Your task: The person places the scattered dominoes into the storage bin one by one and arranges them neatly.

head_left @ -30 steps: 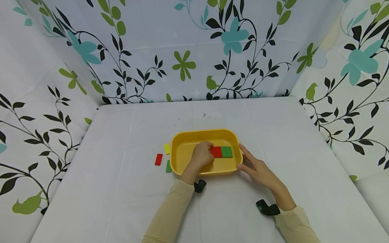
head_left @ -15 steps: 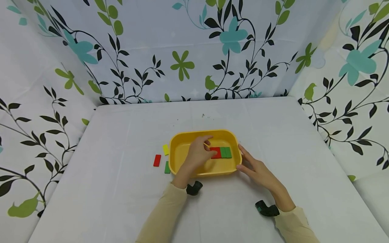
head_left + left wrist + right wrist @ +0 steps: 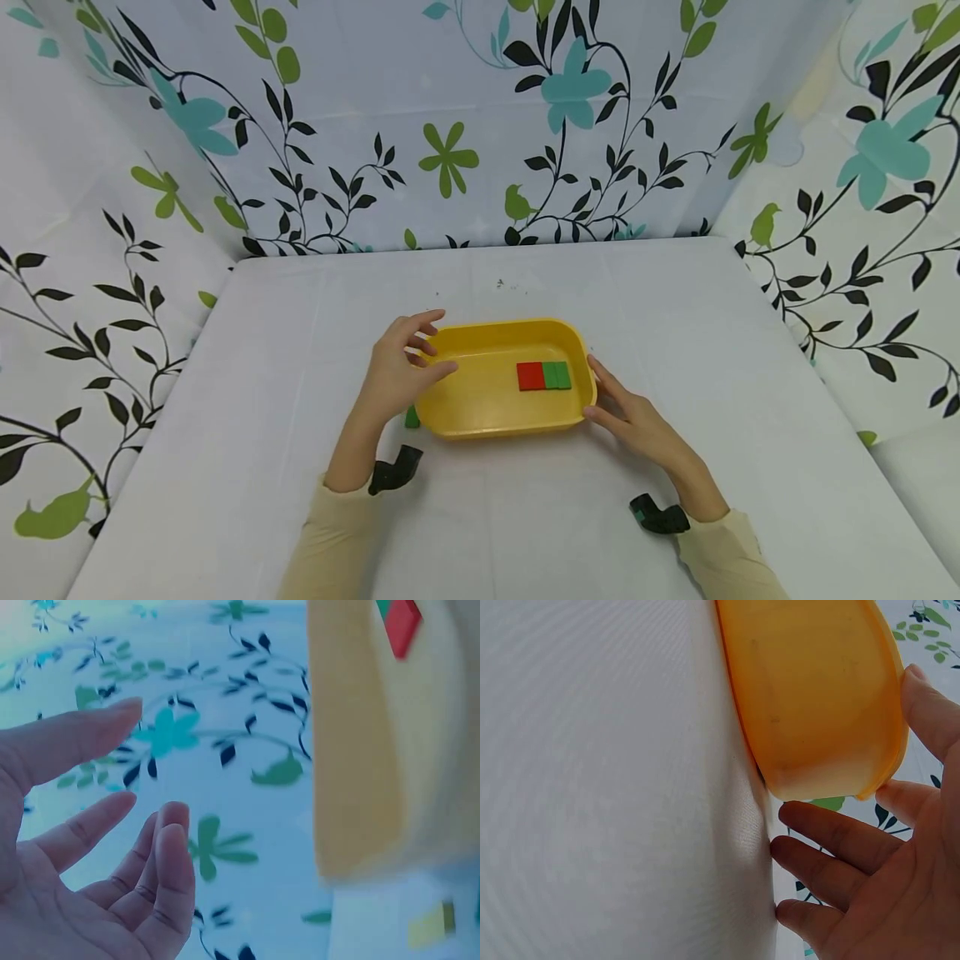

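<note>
My left hand hovers by the left end of a yellow tray, its thumb and fingers spread apart with nothing between them. In the left wrist view the fingers are loosely bent and apart from the tray. Inside the tray lie red tiles and green tiles side by side in a row. My right hand touches the tray's right end with thumb and index finger, the other fingers stretched out below the rim.
One loose green tile lies left of the tray, and a yellow tile shows in the left wrist view. The loose red tile is hidden by my left hand. A patterned curtain stands behind the white table.
My left hand has drawn back from the tiles in the tray and moved left to its left end, covering the loose red and yellow tiles. My right hand stays at the right end.
</note>
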Demonstrator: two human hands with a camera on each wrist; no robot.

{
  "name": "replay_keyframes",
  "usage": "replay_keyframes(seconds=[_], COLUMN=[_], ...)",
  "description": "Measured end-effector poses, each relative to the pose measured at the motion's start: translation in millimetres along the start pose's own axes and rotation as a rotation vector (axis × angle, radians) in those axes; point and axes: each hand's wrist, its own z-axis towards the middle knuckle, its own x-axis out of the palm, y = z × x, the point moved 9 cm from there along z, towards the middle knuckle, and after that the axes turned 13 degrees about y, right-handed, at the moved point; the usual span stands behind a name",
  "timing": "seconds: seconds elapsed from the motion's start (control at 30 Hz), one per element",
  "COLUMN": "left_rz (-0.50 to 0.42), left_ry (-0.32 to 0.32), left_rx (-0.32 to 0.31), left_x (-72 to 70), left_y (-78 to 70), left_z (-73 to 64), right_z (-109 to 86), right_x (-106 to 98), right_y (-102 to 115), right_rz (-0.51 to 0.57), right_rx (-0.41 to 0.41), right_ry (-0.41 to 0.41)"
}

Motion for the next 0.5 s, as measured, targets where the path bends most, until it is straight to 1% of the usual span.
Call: replay_keyframes(seconds=[0.1, 0.17, 0.3, 0.4, 0.5], left_rz=[0.006, 0.006, -0.01, -0.036, -0.093], left_ry=[0.014, 0.021, 0.012, -0.005, -0.009], left_rx=[-0.055, -0.11, -0.222, -0.308, -0.374], left_x=[-14.1, -21.7, -35.9, -44.0, -47.6], left_y=[24.6, 42.2, 79.8, 105.3, 124.0], left_z=[-8.8, -14.1, -25.3, -33.6, -40.0], right_z=[0.4, 0.2, 0.2, 0.0, -0.4], right_x=[0, 0, 0, 0, -1], right_y=[0, 0, -1, 0, 1], right_rz=[0.0, 0.0, 0.003, 0.002, 0.001], right_rx=[0.0, -0.003, -0.012, -0.016, -0.019], right_ry=[-0.001, -0.003, -0.004, -0.005, -0.007])
